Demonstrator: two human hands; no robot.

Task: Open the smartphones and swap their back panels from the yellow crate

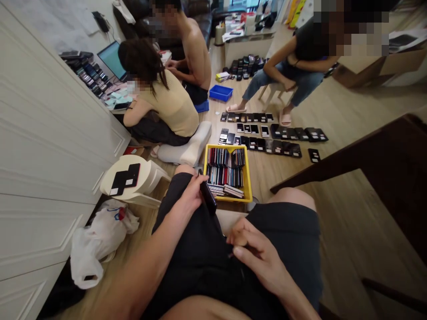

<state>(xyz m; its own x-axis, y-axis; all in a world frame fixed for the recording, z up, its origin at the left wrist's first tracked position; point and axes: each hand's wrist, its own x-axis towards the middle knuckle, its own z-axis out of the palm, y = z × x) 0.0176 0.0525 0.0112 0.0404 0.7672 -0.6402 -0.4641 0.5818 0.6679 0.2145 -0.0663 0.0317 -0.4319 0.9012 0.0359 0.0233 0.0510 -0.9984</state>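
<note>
Shows at far left a white plastic bag [100, 238] lying on the wooden floor [353, 102], printed in blue and red but too crumpled to read. Next, has a round cream stool [122, 161] bearing two stickered phones [122, 180], dark and set against each other, with white labels too small to read. Farther back, includes a lit screen [113, 60] near a seated person in a yellow top [176, 104]. Grasps with the left hand [191, 193] a slim black phone [209, 198], with thumb and fingers closed on its far part, above the lap. Slants its long axis from upper left to lower right, with the far end toward the left side of a yellow crate [248, 178] and the near end toward the lap; cannot tell top from bottom. Packs the crate with phones, mostly on edge in rows. Holds the right hand [258, 251] over the lap with fingers curled and blurred; cannot tell whether pinching anything. Continues with rows of phones [278, 146] on the floor, many with small pale labels, illegible. Ends at right with dark wooden furniture [383, 151].
</note>
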